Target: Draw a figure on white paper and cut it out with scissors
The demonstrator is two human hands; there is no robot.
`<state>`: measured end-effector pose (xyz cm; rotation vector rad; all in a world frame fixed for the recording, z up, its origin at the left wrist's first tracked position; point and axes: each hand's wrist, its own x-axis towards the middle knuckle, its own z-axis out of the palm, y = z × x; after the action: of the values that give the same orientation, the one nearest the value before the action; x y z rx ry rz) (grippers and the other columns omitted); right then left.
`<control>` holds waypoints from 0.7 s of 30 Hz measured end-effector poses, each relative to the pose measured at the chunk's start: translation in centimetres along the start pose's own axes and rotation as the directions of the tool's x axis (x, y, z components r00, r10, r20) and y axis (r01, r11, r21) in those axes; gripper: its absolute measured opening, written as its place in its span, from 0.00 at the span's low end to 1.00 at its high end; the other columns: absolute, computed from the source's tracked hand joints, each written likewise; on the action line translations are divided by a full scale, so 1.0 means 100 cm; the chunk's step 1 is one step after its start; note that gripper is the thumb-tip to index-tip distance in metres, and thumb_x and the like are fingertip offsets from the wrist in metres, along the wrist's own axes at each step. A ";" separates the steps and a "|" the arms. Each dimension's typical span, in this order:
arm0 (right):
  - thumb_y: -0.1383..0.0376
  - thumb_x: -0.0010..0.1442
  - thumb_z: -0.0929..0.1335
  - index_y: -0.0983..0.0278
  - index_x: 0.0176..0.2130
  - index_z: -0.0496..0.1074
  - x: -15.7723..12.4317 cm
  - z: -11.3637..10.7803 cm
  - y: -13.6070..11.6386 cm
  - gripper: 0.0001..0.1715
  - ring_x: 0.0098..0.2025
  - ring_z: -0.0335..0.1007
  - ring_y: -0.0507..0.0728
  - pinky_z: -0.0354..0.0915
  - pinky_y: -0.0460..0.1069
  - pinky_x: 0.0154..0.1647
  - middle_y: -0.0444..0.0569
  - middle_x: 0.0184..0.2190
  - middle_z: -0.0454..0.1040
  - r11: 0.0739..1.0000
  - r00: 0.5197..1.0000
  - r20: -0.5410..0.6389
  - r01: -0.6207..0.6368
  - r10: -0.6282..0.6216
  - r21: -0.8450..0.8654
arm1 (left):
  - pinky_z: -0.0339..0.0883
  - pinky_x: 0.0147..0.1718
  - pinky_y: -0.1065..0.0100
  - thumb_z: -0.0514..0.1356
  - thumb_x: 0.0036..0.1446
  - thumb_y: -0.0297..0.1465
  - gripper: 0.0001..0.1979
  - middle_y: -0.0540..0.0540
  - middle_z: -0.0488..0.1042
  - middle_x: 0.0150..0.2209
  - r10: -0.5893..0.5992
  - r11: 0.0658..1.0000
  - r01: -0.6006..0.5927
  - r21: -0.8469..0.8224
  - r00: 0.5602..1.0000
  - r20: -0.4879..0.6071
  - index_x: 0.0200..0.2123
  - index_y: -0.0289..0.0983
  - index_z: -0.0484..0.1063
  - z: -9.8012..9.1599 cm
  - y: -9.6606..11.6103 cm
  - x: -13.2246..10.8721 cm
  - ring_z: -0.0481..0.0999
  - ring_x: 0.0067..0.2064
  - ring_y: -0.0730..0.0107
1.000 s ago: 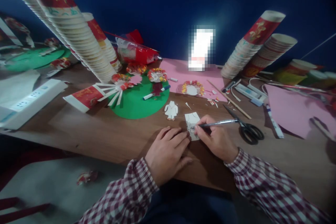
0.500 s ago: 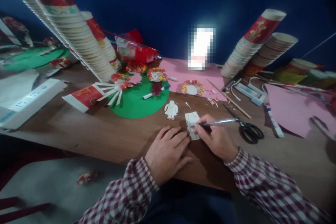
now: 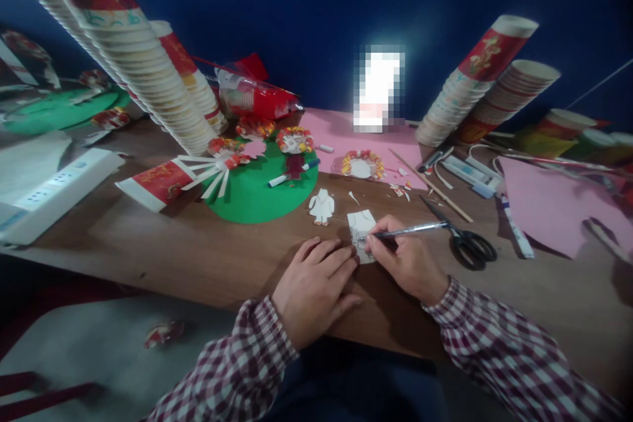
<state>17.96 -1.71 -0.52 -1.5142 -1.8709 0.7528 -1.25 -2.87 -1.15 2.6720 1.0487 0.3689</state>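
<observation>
My right hand (image 3: 410, 257) is closed around a pen (image 3: 415, 229), its tip on a small white piece of paper (image 3: 361, 221) with drawn outlines. Flat on the table, my left hand (image 3: 319, 280) has its fingers stretched out, with fingertips at the paper's left edge. Just beyond it lies a white paper cutout (image 3: 322, 207) shaped like a figure in a coat. To the right of my right hand rest black-handled scissors (image 3: 472, 248), blades apart.
Stacked paper cups (image 3: 148, 72) lean at the left, with more cup stacks (image 3: 477, 82) at the right. Behind are a green paper disc (image 3: 257, 201) with cup crafts and a pink sheet (image 3: 326, 125). A power strip (image 3: 59, 194) is at far left, a marker (image 3: 518, 231) at right.
The pen tip has shifted very slightly on the paper, where a little more line shows. The left hand stays in place.
</observation>
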 end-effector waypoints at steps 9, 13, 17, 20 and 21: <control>0.64 0.59 0.63 0.62 0.33 0.63 0.001 0.001 0.002 0.04 0.25 0.69 0.51 0.62 0.44 0.26 0.43 0.23 0.72 0.999 1.000 0.005 0.005 -0.005 -0.049 | 0.44 0.57 0.54 0.52 0.56 0.44 0.24 0.48 0.64 0.54 -0.001 1.000 0.001 -0.006 1.000 0.010 0.52 0.39 0.61 0.001 -0.001 -0.001 0.56 0.57 0.60; 0.63 0.59 0.63 0.62 0.33 0.63 0.000 0.001 0.003 0.04 0.25 0.69 0.51 0.62 0.45 0.27 0.43 0.23 0.72 0.999 1.000 0.012 0.004 -0.004 -0.049 | 0.44 0.58 0.55 0.52 0.56 0.44 0.24 0.48 0.64 0.54 -0.003 1.000 0.003 -0.005 1.000 0.014 0.52 0.39 0.61 0.001 0.000 0.000 0.57 0.57 0.61; 0.63 0.59 0.62 0.62 0.33 0.63 0.000 0.000 0.002 0.05 0.25 0.68 0.51 0.62 0.44 0.26 0.43 0.23 0.71 0.999 1.000 0.015 0.001 0.000 -0.051 | 0.44 0.58 0.55 0.52 0.56 0.44 0.24 0.47 0.64 0.54 0.000 1.000 0.000 -0.006 1.000 0.019 0.52 0.38 0.61 0.000 0.000 0.000 0.56 0.57 0.60; 0.62 0.59 0.62 0.62 0.33 0.63 0.000 0.001 0.002 0.05 0.25 0.68 0.52 0.62 0.45 0.27 0.43 0.23 0.71 0.998 1.000 0.014 -0.002 0.003 -0.058 | 0.45 0.57 0.54 0.52 0.56 0.44 0.24 0.47 0.64 0.54 0.001 1.000 -0.001 -0.007 1.000 0.020 0.52 0.38 0.61 0.000 0.000 0.000 0.56 0.57 0.60; 0.62 0.59 0.62 0.62 0.33 0.63 0.000 0.001 0.002 0.06 0.26 0.68 0.52 0.62 0.45 0.27 0.44 0.24 0.72 0.998 1.000 0.013 -0.003 0.004 -0.058 | 0.45 0.57 0.54 0.52 0.56 0.44 0.24 0.47 0.64 0.54 0.001 1.000 -0.001 -0.007 1.000 0.020 0.52 0.38 0.61 0.000 0.000 0.000 0.56 0.57 0.60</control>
<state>18.04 -1.62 -0.73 -1.5522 -1.9159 0.7171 -1.30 -2.89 -1.13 2.6644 1.0383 0.3451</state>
